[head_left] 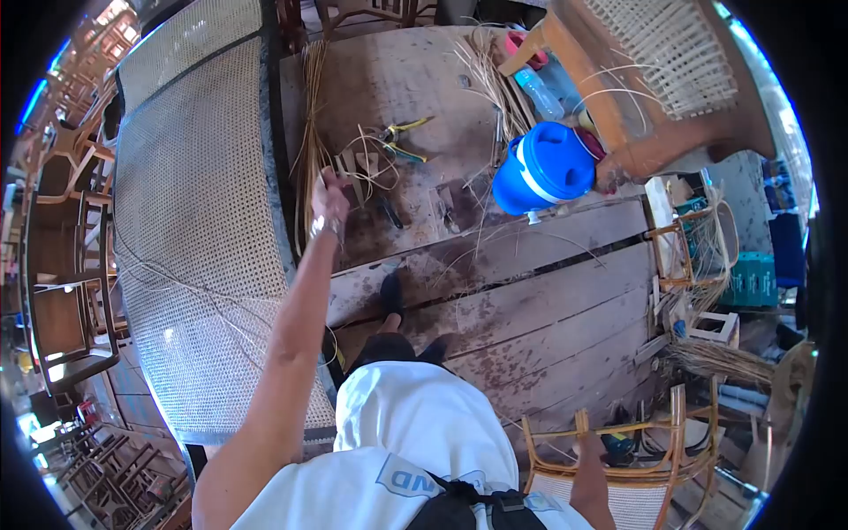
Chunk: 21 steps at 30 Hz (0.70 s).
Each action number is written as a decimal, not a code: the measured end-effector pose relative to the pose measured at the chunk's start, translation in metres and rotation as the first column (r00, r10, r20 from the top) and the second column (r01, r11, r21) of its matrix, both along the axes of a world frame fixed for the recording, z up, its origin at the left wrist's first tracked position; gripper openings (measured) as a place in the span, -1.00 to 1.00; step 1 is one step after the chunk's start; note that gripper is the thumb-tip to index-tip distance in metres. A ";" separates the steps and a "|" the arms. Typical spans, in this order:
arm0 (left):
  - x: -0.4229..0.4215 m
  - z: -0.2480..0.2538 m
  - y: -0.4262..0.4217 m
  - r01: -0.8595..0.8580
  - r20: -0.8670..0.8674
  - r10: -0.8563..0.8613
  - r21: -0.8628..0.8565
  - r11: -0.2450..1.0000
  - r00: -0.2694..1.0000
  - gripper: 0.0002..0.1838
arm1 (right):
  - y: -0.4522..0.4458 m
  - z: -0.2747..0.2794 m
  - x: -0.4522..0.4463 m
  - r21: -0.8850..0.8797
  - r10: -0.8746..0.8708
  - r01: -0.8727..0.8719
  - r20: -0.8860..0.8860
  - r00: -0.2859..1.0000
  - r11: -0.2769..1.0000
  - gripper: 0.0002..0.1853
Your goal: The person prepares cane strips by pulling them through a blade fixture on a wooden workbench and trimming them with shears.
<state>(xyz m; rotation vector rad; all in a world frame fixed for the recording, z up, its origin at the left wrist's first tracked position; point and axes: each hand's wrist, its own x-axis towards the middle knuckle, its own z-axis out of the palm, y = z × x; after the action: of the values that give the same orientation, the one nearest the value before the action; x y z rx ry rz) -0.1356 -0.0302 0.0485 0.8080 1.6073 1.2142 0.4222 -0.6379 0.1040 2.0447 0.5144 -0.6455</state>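
Note:
My left hand (329,196) reaches forward, its fingers curled at a long bundle of thin cane strands (313,106) lying along the woven panel's edge. Beside it stands the large woven cane panel (203,177) with a dark frame, a loose strand draped across it. Right of the hand are loose strand pieces, yellow-handled pliers (402,128) and a small dark tool (389,212) on the boards. My right hand (589,444) is low at the right, by the back of a rattan chair (676,433); its fingers are too unclear to read.
A blue water jug (545,168) and a clear bottle (539,93) stand on the wooden platform (389,62). A wooden chair with a woven seat (662,53) lies at upper right. Cane bundles (720,360) and scraps crowd the right; stacked chair frames (71,256) fill the left.

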 end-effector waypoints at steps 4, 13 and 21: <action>0.060 0.010 -0.124 0.353 0.630 -0.308 0.057 0.934 0.713 -0.61 | 0.121 -0.160 -0.060 0.342 0.496 -0.360 -0.644 0.582 0.868 -0.66; 0.009 0.073 -0.232 0.817 -0.147 -0.903 -0.385 0.428 0.404 -0.52 | 0.346 0.050 -0.266 0.560 0.632 0.463 -0.775 0.000 0.687 -0.81; -0.143 0.067 -0.206 0.397 -0.461 -0.467 -0.247 0.884 0.754 -0.61 | 0.298 0.168 -0.140 0.823 0.708 0.435 -0.549 0.444 0.365 -0.86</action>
<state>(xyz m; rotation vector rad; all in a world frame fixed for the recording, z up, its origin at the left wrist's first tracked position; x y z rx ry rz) -0.2786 -0.2363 0.1159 1.4117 1.7499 0.5657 0.2825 -0.3400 0.2723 2.3537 2.2519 -1.6254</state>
